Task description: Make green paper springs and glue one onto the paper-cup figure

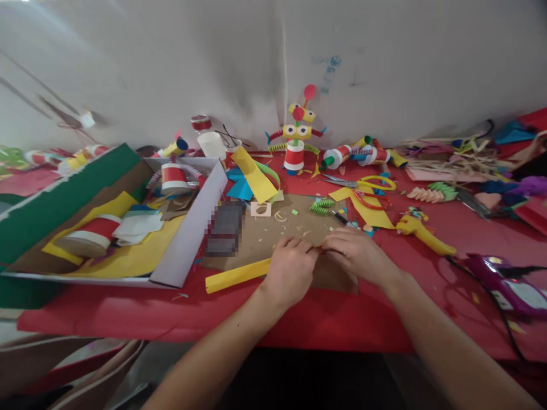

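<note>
A long yellow paper strip [237,275] lies slantwise over the front of the brown cardboard mat [260,246], one end sticking out to the left. My left hand [292,267] is closed on the strip, fingers curled over it. Close beside it, my right hand [361,253] pinches the strip's other end between thumb and fingers. What lies between the fingertips is mostly covered by both hands. Just beyond the hands are a green coiled paper spring [321,206], a dark pen-like tool [339,217] and small paper scraps.
On the left stands an open box [183,250] with paper and cup pieces. Yellow-handled scissors [376,183], red-handled scissors [371,200] and a yellow glue gun [427,234] lie right. A paper-cup figure [294,158] stands by the wall. A purple device [506,285] with cables sits at far right.
</note>
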Demonstrator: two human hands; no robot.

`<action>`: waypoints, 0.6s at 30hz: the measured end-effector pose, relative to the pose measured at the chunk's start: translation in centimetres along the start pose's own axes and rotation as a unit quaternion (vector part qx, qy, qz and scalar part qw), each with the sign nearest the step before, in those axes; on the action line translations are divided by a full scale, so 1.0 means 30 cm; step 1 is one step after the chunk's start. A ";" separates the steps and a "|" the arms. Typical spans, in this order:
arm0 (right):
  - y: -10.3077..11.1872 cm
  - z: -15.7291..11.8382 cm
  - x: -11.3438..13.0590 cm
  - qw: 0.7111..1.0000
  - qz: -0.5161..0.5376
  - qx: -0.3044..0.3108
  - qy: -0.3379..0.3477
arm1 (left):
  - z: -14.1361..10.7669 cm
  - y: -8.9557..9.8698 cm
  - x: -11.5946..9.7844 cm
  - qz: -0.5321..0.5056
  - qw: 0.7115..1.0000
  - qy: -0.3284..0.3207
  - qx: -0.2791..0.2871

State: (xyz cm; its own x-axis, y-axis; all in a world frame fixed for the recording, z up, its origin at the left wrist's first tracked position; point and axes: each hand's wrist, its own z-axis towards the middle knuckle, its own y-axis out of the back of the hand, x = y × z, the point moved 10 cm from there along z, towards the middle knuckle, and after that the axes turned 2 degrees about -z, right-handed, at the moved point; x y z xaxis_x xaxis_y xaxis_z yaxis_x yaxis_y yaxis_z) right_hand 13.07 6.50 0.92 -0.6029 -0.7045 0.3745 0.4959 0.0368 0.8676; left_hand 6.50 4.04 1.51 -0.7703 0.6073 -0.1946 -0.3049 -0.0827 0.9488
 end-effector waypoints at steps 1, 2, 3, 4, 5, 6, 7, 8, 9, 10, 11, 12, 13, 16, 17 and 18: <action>-0.025 -0.008 0.012 0.999 -0.012 0.028 0.012 | -0.019 -0.012 -0.004 0.002 1.000 -0.003 0.008; -0.047 -0.014 0.021 0.998 -0.017 0.049 0.021 | -0.038 -0.022 -0.006 0.004 1.000 -0.004 0.012; -0.063 -0.017 0.026 0.998 -0.015 0.063 0.025 | -0.055 -0.030 -0.005 0.005 1.000 -0.004 0.014; -0.074 -0.018 0.029 0.997 -0.007 0.069 0.026 | -0.071 -0.034 -0.001 0.006 1.000 -0.003 0.012; -0.082 -0.017 0.030 0.997 0.003 0.071 0.027 | -0.085 -0.036 0.004 0.006 1.000 0.000 0.008; -0.088 -0.016 0.030 0.997 0.013 0.070 0.026 | -0.096 -0.035 0.010 0.004 1.000 0.002 0.002; -0.091 -0.014 0.027 0.997 0.023 0.068 0.024 | -0.106 -0.031 0.015 0.000 1.000 0.003 -0.008; -0.093 -0.012 0.022 0.997 0.032 0.066 0.019 | -0.113 -0.026 0.020 -0.006 1.000 0.003 -0.019; -0.094 -0.011 0.013 0.997 0.039 0.063 0.010 | -0.118 -0.022 0.024 -0.014 0.999 0.002 -0.030; -0.093 -0.011 -0.001 0.997 0.046 0.058 -0.007 | -0.120 -0.018 0.029 -0.021 0.999 0.004 -0.041; -0.089 -0.012 -0.016 0.997 0.053 0.049 -0.026 | -0.121 -0.018 0.037 -0.028 0.998 0.011 -0.051; -0.085 -0.014 -0.030 0.996 0.059 0.042 -0.044 | -0.121 -0.019 0.049 -0.034 0.997 0.025 -0.059; -0.082 -0.015 -0.037 0.996 0.063 0.036 -0.053 | -0.120 -0.022 0.062 -0.038 0.996 0.042 -0.064; -0.085 -0.012 -0.010 0.997 0.055 0.048 -0.016 | -0.120 -0.036 0.100 -0.059 0.991 0.093 -0.075; -0.088 -0.011 0.004 0.997 0.047 0.055 0.002 | -0.121 -0.039 0.108 -0.068 0.990 0.102 -0.075; -0.089 -0.009 0.012 0.997 0.038 0.059 0.014 | -0.123 -0.040 0.114 -0.075 0.988 0.109 -0.075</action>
State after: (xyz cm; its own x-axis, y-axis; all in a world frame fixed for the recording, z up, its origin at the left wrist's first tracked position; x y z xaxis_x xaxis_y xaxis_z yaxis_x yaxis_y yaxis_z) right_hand 11.69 5.95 -1.34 -0.5480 -0.7156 0.4331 0.4616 0.1731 0.8700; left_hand 2.16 3.30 -1.22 -0.8073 0.4390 -0.3943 -0.4918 -0.1313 0.8607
